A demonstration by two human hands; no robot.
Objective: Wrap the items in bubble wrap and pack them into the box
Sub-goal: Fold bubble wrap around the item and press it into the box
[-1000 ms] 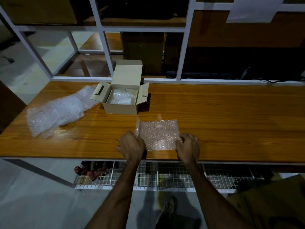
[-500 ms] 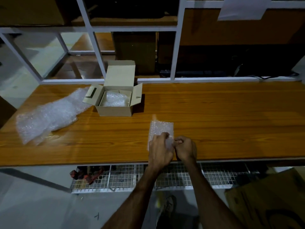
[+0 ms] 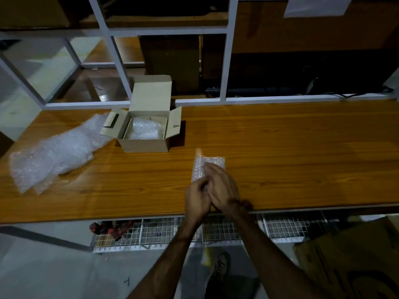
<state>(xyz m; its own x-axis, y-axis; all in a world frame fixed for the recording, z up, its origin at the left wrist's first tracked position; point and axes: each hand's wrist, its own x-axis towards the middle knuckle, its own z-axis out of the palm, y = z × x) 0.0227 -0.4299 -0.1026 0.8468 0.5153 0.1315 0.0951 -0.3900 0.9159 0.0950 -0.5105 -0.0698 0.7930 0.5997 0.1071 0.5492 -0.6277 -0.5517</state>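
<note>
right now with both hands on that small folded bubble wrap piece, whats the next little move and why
Probably lift the small folded bubble wrap bundle and carry it to the open tan cardboard box. It looks folded narrow under the right hand and left hand, and the box, flaps open at the table's far left, shows only one clear wrapped bundle inside. What the folded piece holds is hidden.

The scene is dimly lit. A wooden worktop (image 3: 280, 152) with an orange-brown grain is spread across the middle of the frame. Behind it, a white metal frame (image 3: 224, 61) of uprights and crossbars is seen, with dark wooden panels in the upper right. A pale sheet (image 3: 317, 6) is fixed at the top right. Below the worktop's near edge, a wire mesh shelf (image 3: 216, 231) is hung. A grey floor (image 3: 43, 272) is visible at the lower left.
</note>
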